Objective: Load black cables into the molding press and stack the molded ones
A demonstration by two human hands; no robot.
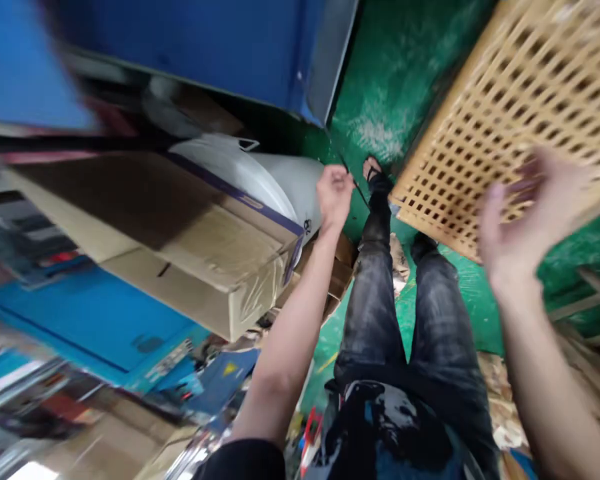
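- Left hand (334,193): fingers pinched together on a thin black cord (363,195), which hangs above the floor beside the person's leg.
- Right hand (523,227): thumb and fingers spread, motion-blurred, over the crate; contact cannot be told.
- Crate (555,73): yellow, apparently plastic; square-hole lattice wall, straight solid rim.
- Carton (215,247): brown cardboard, flaps open, left of the left forearm; dark printed band along one edge, lettering illegible.
- White container (300,180): smooth, rounded, behind the carton; small black mark, unreadable.
- Blue panel (215,383): yellow triangular label.
- Green floor (395,87): scuffed; open strip between the crate and the straight-edged blue metal cabinet (205,47).
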